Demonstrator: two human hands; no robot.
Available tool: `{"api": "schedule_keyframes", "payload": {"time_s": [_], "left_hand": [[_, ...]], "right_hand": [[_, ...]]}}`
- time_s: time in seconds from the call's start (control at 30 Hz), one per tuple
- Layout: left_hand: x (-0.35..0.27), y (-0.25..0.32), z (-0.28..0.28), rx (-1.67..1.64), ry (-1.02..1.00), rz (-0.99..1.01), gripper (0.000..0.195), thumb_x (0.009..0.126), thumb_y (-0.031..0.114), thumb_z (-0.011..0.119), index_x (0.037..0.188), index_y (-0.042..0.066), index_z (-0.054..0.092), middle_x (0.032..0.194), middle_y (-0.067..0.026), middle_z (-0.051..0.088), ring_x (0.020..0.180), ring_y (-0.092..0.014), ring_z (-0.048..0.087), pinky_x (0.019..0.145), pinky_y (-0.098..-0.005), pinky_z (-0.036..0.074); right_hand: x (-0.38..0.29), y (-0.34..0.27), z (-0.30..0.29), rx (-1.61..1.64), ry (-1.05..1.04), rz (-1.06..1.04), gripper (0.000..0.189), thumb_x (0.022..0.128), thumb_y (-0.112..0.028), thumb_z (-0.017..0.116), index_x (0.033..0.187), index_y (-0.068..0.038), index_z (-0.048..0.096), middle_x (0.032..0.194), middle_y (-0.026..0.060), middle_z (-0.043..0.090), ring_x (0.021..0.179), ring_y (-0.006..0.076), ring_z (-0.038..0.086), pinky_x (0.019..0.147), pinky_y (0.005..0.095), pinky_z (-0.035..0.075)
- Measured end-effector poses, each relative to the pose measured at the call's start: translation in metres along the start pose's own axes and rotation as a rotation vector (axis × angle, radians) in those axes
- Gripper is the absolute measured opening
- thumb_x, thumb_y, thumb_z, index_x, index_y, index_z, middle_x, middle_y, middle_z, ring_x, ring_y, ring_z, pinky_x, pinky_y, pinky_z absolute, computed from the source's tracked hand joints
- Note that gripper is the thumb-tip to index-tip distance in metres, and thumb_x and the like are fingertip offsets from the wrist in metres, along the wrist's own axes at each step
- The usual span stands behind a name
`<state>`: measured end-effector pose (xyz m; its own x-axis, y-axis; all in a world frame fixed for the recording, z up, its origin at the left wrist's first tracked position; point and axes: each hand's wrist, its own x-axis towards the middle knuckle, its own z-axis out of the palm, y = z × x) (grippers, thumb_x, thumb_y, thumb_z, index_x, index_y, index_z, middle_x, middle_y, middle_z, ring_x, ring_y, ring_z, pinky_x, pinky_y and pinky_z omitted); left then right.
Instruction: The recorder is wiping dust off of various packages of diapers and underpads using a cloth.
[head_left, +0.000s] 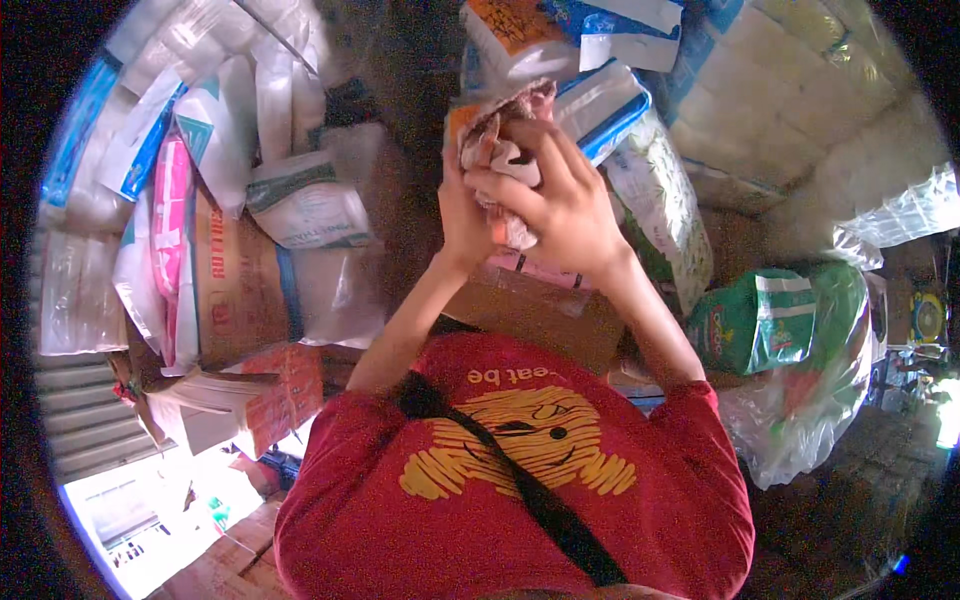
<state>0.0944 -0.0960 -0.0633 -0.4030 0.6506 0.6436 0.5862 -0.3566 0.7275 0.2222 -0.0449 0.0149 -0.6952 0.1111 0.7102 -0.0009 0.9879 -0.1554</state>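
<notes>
Both hands are close together in front of my chest, around a crumpled pinkish-brown cloth (534, 103). My left hand (463, 221) grips its left side. My right hand (566, 191) presses on it from the right with bent fingers. Part of a white and orange item (516, 232) shows between the palms; the hands hide most of it, so I cannot tell what it is. Just below the hands lies a pink plastic-wrapped pack (551, 271) on a brown cardboard surface (502, 304). A blue-and-white plastic pack (604, 109) is just beyond my right hand.
Plastic-wrapped packs (225, 112) and a printed cardboard box (240, 277) are piled at left. A leaf-patterned pack (664, 202) and a green pack (772, 322) stand at right, beside a clear plastic bag (787, 435). Orange-and-white packaging (517, 34) lies at the far side.
</notes>
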Motion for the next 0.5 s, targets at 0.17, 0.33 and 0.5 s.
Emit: {"api": "schedule_keyframes", "payload": {"time_s": [0.17,0.33,0.5], "left_hand": [[0.021,0.032,0.012,0.044,0.025,0.068,0.074,0.055,0.026,0.077,0.11,0.004,0.032,0.098,-0.0165,0.052,0.086,-0.029,0.056,0.073,-0.0358,0.045],[0.024,0.03,0.018,-0.134,-0.09,0.028,0.08,0.051,0.012,0.08,0.112,0.005,0.028,0.103,-0.0106,0.043,0.098,-0.02,0.047,0.085,-0.0317,0.041],[0.041,0.046,0.022,0.206,-0.136,0.037,0.074,0.058,0.03,0.075,0.115,0.008,0.033,0.103,-0.0188,0.052,0.092,-0.032,0.055,0.077,-0.037,0.045]], "right_hand": [[0.001,0.038,-0.016,-0.186,0.208,0.181,0.024,0.07,-0.013,0.056,0.093,-0.011,0.059,0.107,0.0237,0.05,0.1,0.0416,0.048,0.084,0.043,0.041],[-0.015,0.094,-0.022,-0.011,0.401,0.436,0.021,0.077,-0.008,0.055,0.097,-0.005,0.054,0.095,0.0149,0.053,0.085,0.0315,0.055,0.073,0.0339,0.044],[-0.012,0.034,-0.021,0.407,0.3,0.564,0.025,0.069,-0.011,0.061,0.093,-0.007,0.055,0.095,0.0152,0.051,0.088,0.0317,0.051,0.077,0.0358,0.042]]}}
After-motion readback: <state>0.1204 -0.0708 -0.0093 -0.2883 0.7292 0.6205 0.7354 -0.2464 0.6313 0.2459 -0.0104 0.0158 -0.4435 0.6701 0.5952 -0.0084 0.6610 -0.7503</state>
